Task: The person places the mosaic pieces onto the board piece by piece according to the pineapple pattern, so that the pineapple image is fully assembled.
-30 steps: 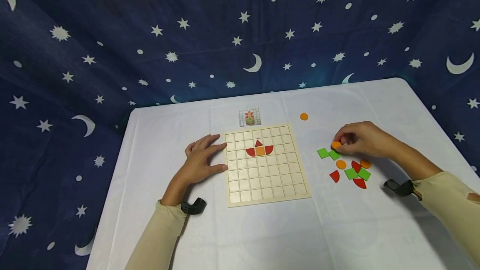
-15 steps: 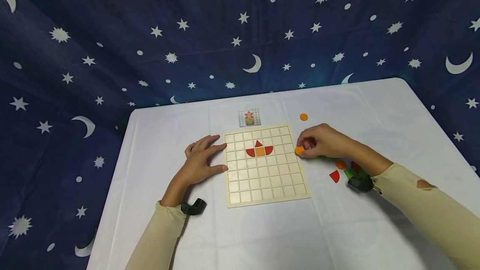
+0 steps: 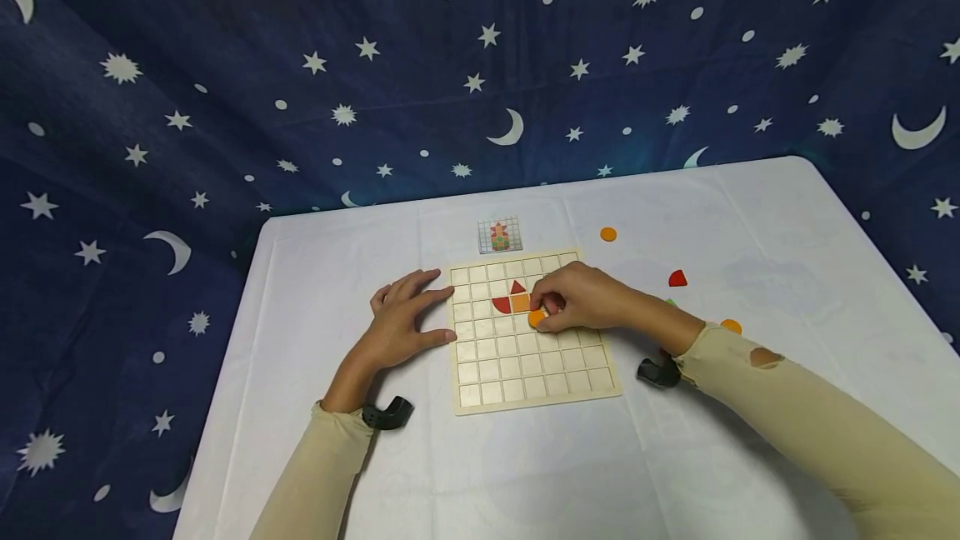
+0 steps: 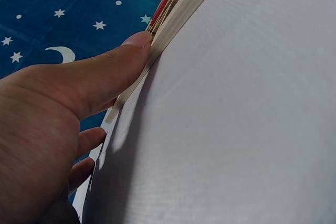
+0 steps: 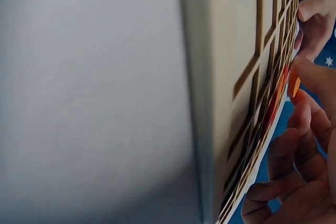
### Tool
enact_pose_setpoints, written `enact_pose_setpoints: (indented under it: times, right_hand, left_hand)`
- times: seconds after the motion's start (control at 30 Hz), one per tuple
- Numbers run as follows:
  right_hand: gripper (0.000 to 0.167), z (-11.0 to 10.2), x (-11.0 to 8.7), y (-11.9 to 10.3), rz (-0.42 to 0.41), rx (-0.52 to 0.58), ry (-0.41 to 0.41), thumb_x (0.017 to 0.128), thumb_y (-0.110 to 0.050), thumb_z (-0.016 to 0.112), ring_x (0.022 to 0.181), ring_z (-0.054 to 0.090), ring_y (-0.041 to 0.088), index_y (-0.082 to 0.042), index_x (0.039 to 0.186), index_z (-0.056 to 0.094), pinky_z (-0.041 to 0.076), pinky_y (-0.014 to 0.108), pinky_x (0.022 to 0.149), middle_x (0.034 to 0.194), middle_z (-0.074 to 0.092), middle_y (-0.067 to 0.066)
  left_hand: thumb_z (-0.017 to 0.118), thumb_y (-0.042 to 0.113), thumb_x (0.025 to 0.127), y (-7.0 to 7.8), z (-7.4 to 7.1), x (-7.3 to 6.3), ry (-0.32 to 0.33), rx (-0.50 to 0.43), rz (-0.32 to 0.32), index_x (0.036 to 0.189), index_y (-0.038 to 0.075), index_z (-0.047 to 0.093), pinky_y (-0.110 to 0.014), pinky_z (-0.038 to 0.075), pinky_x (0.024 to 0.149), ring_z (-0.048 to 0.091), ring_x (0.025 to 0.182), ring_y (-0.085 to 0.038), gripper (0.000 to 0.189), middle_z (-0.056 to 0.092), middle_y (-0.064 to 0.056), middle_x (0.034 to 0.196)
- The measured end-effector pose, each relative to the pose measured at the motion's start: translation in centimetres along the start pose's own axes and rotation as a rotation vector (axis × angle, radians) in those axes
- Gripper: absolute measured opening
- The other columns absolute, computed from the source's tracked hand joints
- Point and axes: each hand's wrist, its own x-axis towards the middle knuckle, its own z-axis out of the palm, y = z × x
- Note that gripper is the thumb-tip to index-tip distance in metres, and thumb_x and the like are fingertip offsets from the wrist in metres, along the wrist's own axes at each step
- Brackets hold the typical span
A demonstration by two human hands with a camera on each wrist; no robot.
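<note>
A square wooden grid board (image 3: 487,372) lies on the white table. On it a red triangle (image 3: 517,287) sits above an orange square (image 3: 521,303), with a red quarter-circle (image 3: 502,305) at the square's left. My right hand (image 3: 588,298) pinches an orange disc (image 3: 536,319) between thumb and fingers, close over the cells just below and right of the square. The disc (image 5: 296,85) shows edge-on in the right wrist view. My left hand (image 3: 401,319) spreads its fingers at the board's left edge; its thumb (image 4: 118,69) rests against that edge.
A small pattern card (image 3: 499,234) lies behind the board. One orange disc (image 3: 608,234) is at the back right. Further right are a red piece (image 3: 677,278) and another orange disc (image 3: 731,327). My right forearm hides most of the green and red pieces there.
My right hand has carried the orange disc left from the loose pieces onto the board area. A red piece it covered before now shows. My left hand has stayed still.
</note>
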Motion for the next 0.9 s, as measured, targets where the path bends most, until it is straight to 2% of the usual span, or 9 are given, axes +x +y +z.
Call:
enact_pose_setpoints:
  times: [0.23, 0.57, 0.9]
  right_hand:
    - [0.014, 0.9, 0.9, -1.1, -0.009, -0.039, -0.001, 0.083, -0.025, 0.084, 0.064, 0.052, 0.002, -0.023, 0.093, 0.075, 0.043, 0.024, 0.065, 0.066, 0.055, -0.016]
    - [0.015, 1.5, 1.2, -1.0, 0.013, -0.102, 0.015, 0.084, -0.027, 0.084, 0.063, 0.05, 0.002, -0.023, 0.096, 0.077, 0.043, 0.027, 0.068, 0.066, 0.054, -0.017]
    - [0.013, 1.2, 1.1, -0.9, 0.009, -0.089, 0.014, 0.084, -0.027, 0.084, 0.064, 0.051, 0.002, -0.024, 0.095, 0.078, 0.043, 0.027, 0.067, 0.067, 0.055, -0.017]
  left_hand:
    - [0.082, 0.047, 0.083, 0.1, -0.1, -0.1, 0.006, -0.003, 0.007, 0.146, 0.023, 0.059, -0.064, 0.011, 0.111, 0.027, 0.153, -0.033, 0.071, 0.038, -0.007, 0.163]
    - [0.082, 0.048, 0.082, 0.2, -0.1, 0.0, -0.001, -0.004, -0.006, 0.146, 0.023, 0.059, -0.064, 0.01, 0.112, 0.026, 0.153, -0.032, 0.072, 0.038, -0.006, 0.163]
    - [0.082, 0.046, 0.083, 0.1, 0.0, -0.1, 0.007, -0.005, 0.012, 0.146, 0.023, 0.059, -0.064, 0.01, 0.112, 0.026, 0.153, -0.032, 0.071, 0.039, -0.007, 0.163]
